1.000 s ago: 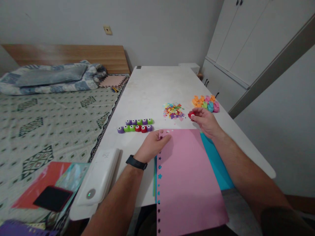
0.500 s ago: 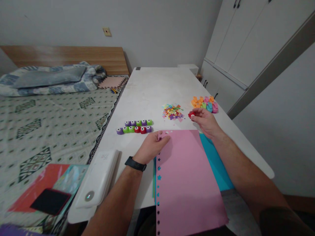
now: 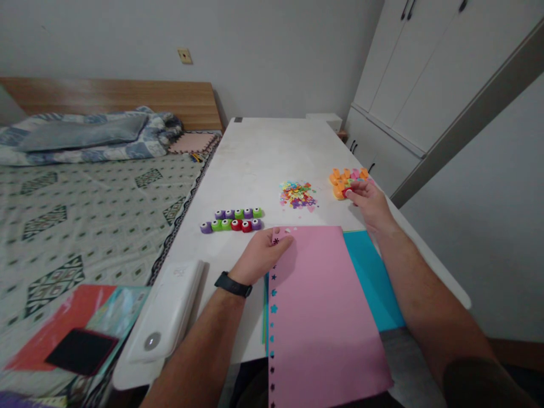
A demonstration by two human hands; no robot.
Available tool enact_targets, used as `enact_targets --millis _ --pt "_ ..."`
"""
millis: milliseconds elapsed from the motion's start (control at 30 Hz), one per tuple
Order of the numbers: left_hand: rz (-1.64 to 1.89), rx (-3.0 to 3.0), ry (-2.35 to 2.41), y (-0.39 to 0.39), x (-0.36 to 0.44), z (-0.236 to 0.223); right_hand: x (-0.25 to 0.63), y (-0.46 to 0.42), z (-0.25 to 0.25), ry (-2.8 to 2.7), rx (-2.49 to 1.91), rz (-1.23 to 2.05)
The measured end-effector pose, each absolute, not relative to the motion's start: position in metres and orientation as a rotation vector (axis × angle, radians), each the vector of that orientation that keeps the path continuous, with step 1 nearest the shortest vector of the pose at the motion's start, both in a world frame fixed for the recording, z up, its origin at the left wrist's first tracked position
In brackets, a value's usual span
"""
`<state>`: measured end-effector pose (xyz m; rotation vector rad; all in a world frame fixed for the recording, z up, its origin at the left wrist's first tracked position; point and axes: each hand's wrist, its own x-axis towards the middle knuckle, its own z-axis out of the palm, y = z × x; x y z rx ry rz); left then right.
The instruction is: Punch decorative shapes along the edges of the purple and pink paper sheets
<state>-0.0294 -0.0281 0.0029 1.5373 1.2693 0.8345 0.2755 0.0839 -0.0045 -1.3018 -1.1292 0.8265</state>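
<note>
A pink paper sheet (image 3: 323,306) with a row of punched holes down its left edge lies on the white table (image 3: 263,153), over a teal sheet (image 3: 374,277). My left hand (image 3: 263,255) grips the pink sheet's top left corner, fingers closed on it. My right hand (image 3: 368,201) reaches to the right and holds a small red punch (image 3: 346,192) against a cluster of orange, pink and green punches (image 3: 346,175).
Two rows of purple, green and red punches (image 3: 233,220) sit left of centre. A heap of coloured paper cut-outs (image 3: 297,194) lies behind the pink sheet. A white case (image 3: 165,311) rests at the table's near left edge. A bed (image 3: 85,209) stands on the left, white cupboards (image 3: 408,79) on the right.
My right hand has carried the red punch to the right and away from me, from beside the cut-outs to the orange and pink cluster. My left hand has stayed on the pink sheet.
</note>
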Motion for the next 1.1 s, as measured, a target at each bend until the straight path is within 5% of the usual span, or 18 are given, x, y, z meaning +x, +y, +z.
enact_targets --millis 500,1100 --pt "0.847 1.517 1.279 -0.029 -0.029 0.005 0.296 0.095 -0.032 -1.458 -1.809 0.320" --pt "0.842 1.527 1.282 -0.029 -0.028 0.004 0.288 0.100 -0.040 -1.561 -1.917 0.221"
